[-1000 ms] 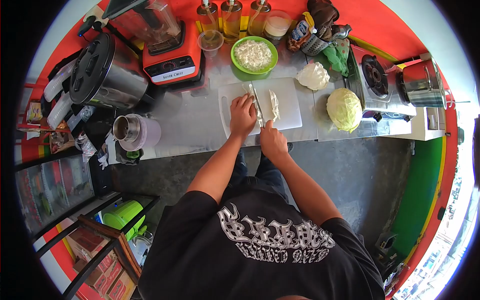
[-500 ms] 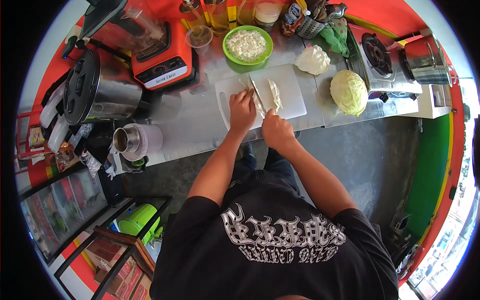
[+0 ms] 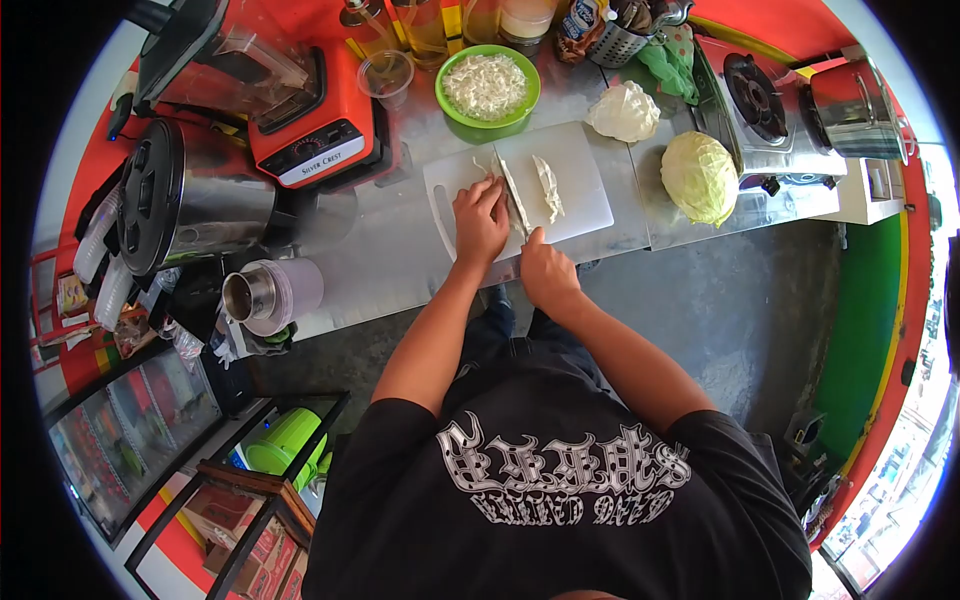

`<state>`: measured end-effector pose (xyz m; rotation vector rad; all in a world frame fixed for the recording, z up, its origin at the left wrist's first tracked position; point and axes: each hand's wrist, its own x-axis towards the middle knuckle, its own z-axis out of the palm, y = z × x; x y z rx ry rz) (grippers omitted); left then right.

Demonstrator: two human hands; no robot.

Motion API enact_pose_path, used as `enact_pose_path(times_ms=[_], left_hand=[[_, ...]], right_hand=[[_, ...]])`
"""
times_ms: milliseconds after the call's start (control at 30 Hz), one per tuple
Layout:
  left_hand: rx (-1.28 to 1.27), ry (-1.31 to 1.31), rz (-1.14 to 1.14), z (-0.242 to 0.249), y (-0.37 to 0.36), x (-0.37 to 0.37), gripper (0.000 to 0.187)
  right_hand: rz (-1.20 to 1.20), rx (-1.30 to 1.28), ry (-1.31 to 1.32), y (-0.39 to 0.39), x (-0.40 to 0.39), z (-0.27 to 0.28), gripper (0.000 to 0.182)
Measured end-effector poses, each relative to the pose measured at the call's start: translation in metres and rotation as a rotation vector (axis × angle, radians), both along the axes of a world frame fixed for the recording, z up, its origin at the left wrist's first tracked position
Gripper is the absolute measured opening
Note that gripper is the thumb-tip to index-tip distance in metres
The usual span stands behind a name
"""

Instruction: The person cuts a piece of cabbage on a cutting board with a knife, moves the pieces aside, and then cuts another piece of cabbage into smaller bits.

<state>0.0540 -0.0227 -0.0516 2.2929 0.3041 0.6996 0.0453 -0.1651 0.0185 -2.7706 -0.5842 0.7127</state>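
My right hand (image 3: 549, 272) is closed round the handle of a knife (image 3: 511, 190), whose blade lies across pale cabbage on the white cutting board (image 3: 585, 190). My left hand (image 3: 481, 222) rests on the board at the left of the blade, fingers together and pressed on cabbage mostly hidden under them. Right of the blade lies a strip of cut cabbage (image 3: 548, 188). Behind the board, a green bowl (image 3: 488, 127) holds shredded cabbage (image 3: 485, 87). A peeled white cabbage piece (image 3: 623, 112) and a whole cabbage (image 3: 699, 178) sit to the right on the steel table.
A red blender (image 3: 315, 150) and a large steel pot (image 3: 220, 190) stand at the left, with a metal-mouthed container (image 3: 272, 296) near the front edge. Bottles (image 3: 418, 30) line the back. At the right are a gas stove (image 3: 755, 100) and another pot (image 3: 857, 110).
The view has shifted slightly. My hands and the knife keep nearly the same place over the board, with the blade still beside my left fingers.
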Motion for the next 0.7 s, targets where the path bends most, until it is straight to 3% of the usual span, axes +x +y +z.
enact_pose_path(times_ms=[267,700], left_hand=[[0.015,0.013,0.02,0.0,-0.003,-0.002,0.029],[-0.008,0.002,0.09,0.002,-0.007,-0.006,0.032]], right_hand=[[0.019,-0.009,-0.055,0.013,0.008,-0.014,0.017],[0.024,-0.026,-0.066,-0.007,0.002,0.009,0.019]])
